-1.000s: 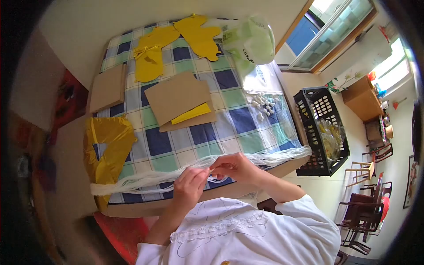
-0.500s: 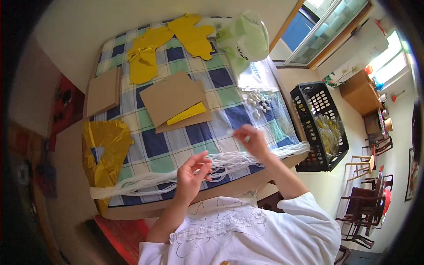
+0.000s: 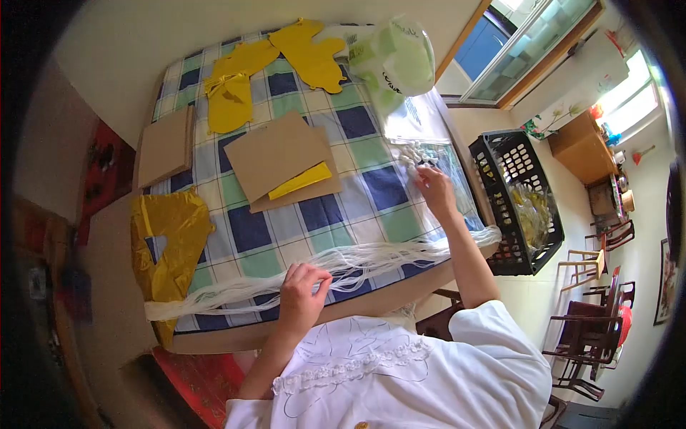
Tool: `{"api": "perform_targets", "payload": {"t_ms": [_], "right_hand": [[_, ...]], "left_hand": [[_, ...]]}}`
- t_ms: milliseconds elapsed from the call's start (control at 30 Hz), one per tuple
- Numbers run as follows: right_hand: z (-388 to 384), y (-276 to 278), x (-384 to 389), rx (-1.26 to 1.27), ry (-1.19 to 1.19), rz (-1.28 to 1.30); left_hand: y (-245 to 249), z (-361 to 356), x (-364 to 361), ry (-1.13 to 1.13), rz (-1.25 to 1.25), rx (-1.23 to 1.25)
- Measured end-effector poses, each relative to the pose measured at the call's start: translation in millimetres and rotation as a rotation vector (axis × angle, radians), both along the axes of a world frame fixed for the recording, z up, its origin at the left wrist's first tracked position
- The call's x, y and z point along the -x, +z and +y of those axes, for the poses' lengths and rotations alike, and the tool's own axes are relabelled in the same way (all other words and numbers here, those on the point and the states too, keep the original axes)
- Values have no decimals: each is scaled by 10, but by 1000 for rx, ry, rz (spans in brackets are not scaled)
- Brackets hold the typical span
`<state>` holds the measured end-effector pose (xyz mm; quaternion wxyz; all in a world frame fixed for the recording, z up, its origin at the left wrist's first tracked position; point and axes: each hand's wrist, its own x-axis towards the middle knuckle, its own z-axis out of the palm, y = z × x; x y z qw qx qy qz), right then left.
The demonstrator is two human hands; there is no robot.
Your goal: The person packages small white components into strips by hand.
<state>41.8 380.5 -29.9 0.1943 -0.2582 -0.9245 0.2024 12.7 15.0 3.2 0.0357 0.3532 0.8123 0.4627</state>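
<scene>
1. Step in hand, my reading: picking up a small piece. The right hand [image 3: 437,191] reaches to the small white pieces [image 3: 412,153], heaped near the table's [image 3: 229,342] right edge.
2. Next move, my judgement: calls for a narrow pinch on one piece, leaving its neighbours undisturbed.
3. Right fingers: loosely bent, tips at the heap's near side. I cannot tell whether they grip a piece.
4. Left hand [image 3: 303,292]: over the white strings [image 3: 386,256], which run along the near edge almost corner to corner. Fingers curled, thumb close by; I cannot tell whether a strand is pinched.
</scene>
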Motion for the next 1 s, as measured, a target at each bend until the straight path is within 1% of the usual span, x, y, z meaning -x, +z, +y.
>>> {"api": "perform_targets", "payload": {"t_ms": [67, 133, 233, 267, 300, 367, 433, 467, 533, 567, 633, 733, 833, 933, 1000], "right_hand": [[-80, 205, -48, 22, 7, -27], [-73, 208, -94, 13, 5, -30], [-154, 255, -159, -23, 71, 118], [-225, 307, -150, -1, 57, 114], [-344, 367, -155, 60, 92, 180], [-597, 511, -179, 111, 127, 106], [-867, 584, -228, 225, 231, 37], [-974, 538, -277, 325, 335, 20], [-1262, 498, -354, 415, 482, -36], [-1360, 454, -395, 445, 539, -88], [-1528, 521, -424, 401, 580, -120], [-1550, 543, -458, 363, 604, -178], [-1601, 538, -487, 357, 681, -143], [-1640, 498, -453, 349, 683, -172], [-1652, 470, -447, 392, 673, -209]], "left_hand": [[-21, 3, -22, -16, -5, 12], [-58, 5, -45, -34, 11, 21], [-105, 5, -73, -53, 41, 35], [-106, 4, -77, -55, 42, 41], [-109, 10, -65, -55, 50, 43], [-132, 10, -71, -71, 36, 54], [-137, 39, -83, -89, 19, 44], [-148, 60, -90, -82, 16, 47], [-175, 108, -97, -69, 9, 51], [-186, 140, -79, -58, 44, 64], [-196, 204, -15, -34, 112, 89], [-141, 163, 61, -76, 72, 81], [-142, 122, 43, -112, 50, 131], [-130, 172, -7, -102, 83, 236], [-165, 154, -6, -96, 72, 221]]}}
